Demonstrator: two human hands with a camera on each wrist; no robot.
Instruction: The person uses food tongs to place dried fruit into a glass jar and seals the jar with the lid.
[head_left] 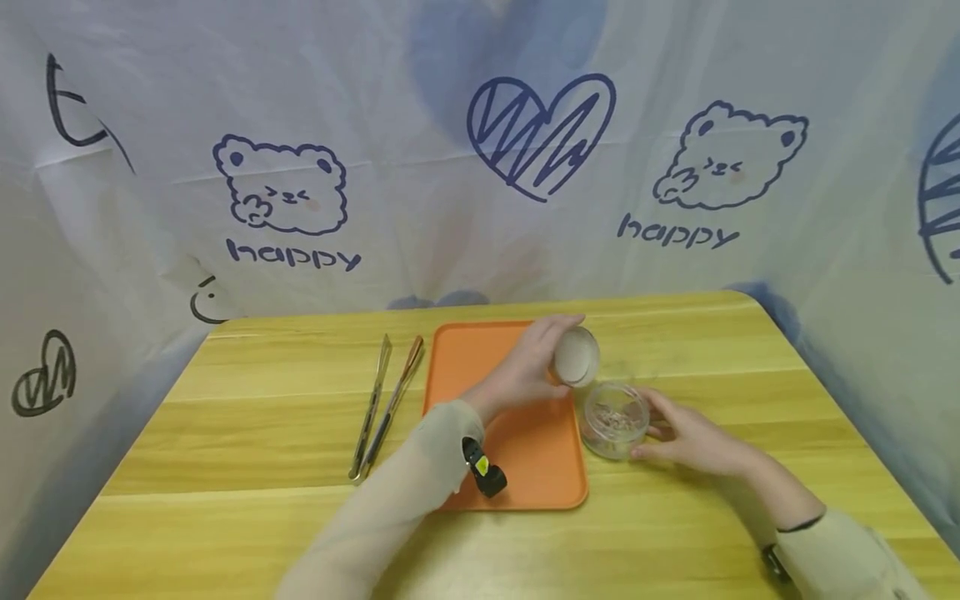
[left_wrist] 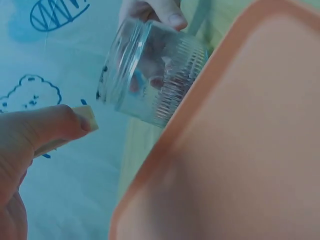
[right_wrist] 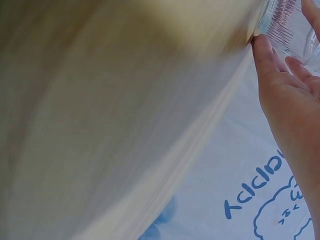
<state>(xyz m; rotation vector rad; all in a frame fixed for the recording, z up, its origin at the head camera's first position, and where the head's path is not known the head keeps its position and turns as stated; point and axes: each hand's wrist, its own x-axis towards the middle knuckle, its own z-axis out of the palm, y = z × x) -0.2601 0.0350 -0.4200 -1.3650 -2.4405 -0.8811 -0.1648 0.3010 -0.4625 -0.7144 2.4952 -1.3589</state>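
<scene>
I see a yellow wooden counter [head_left: 675,517], and a white cloth backdrop [head_left: 420,208] with blue bears, hearts and the word "happy" stands around it on three sides. I take the orange tray [head_left: 525,450] as my landmark; it lies flat near the middle of the counter.

To the left of the tray, just beside its long edge, two metal tweezers [head_left: 382,408] lie side by side, apart from both hands. At the right edge of the tray, touching or almost touching its rim, stands a small clear glass jar [head_left: 615,419] with ribbed wall; some small brownish bits lie inside, but I cannot tell what they are. The jar is open on top.

The left forearm in a pale sleeve crosses over the tray and hides its near left corner; a black and yellow device sits at the wrist. The left hand [head_left: 525,367] is above the far right part of the tray, and its grip is clamped on a round white lid [head_left: 576,356], tilted, just above and behind the jar.

The right hand [head_left: 690,437] rests on the counter to the right of the tray. Its fingers are curved around the jar wall and hold it; in the right wrist view the fingertips [right_wrist: 262,47] touch the ribbed glass.
</scene>
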